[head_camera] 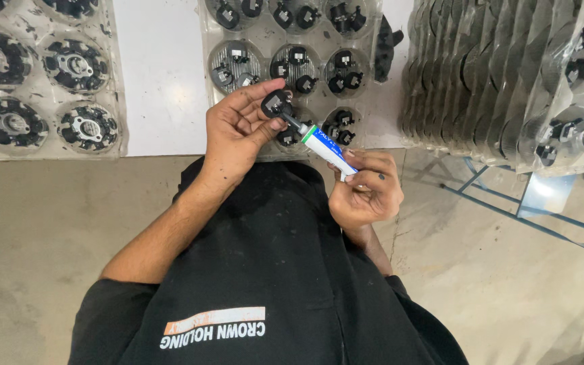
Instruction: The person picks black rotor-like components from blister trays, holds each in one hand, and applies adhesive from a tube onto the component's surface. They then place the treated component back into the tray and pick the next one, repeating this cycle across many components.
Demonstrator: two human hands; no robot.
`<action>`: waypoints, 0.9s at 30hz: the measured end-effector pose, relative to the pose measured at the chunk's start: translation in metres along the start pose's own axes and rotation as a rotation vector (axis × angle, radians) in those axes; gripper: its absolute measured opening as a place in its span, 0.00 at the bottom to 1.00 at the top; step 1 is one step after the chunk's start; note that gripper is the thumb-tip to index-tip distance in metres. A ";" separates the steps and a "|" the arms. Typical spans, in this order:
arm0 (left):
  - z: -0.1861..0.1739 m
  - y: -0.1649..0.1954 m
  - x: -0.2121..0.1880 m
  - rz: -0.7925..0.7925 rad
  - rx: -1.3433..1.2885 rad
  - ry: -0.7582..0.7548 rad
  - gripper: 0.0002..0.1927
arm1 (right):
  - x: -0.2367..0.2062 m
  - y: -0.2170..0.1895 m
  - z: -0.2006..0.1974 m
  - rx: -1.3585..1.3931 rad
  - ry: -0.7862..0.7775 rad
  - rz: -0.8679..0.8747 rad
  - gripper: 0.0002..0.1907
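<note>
My left hand [241, 128] pinches a small black plastic part [276, 103] between thumb and fingers, held up in front of my chest. My right hand [366, 186] grips a small white tube [326, 147] with blue and green markings. The tube's dark nozzle touches the underside of the black part. Both hands hover over the near edge of a clear plastic tray [259, 42] whose round pockets hold several similar small black parts.
On the left of the white table [160, 74] lies another clear tray [115, 81] with larger round black-and-metal parts. A tall stack of clear trays [481, 74] stands at the right. Below are a concrete floor and a blue metal frame [528, 216].
</note>
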State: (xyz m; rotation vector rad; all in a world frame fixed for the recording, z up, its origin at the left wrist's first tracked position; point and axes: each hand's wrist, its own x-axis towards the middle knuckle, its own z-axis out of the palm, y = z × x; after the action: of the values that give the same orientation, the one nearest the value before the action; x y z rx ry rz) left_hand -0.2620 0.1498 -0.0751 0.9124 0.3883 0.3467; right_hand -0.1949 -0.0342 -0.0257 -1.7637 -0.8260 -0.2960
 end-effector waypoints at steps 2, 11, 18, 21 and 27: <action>0.000 -0.004 -0.002 -0.035 -0.059 -0.008 0.24 | -0.002 0.000 0.001 -0.010 -0.001 0.010 0.19; -0.007 -0.014 -0.007 -0.123 -0.158 -0.085 0.23 | -0.008 0.010 0.003 0.018 0.085 -0.004 0.23; -0.007 -0.022 -0.002 -0.148 -0.192 -0.161 0.23 | -0.007 0.023 0.004 0.043 0.063 0.038 0.22; -0.008 -0.024 0.001 -0.192 -0.205 -0.147 0.24 | -0.005 0.028 0.004 0.040 0.059 0.046 0.23; -0.010 -0.026 0.007 -0.176 -0.194 -0.160 0.26 | -0.006 0.036 0.004 0.053 0.059 0.078 0.22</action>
State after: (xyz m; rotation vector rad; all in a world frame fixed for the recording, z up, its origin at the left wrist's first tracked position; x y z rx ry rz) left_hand -0.2575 0.1453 -0.1028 0.7048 0.2800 0.1450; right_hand -0.1759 -0.0375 -0.0572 -1.7255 -0.7153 -0.2706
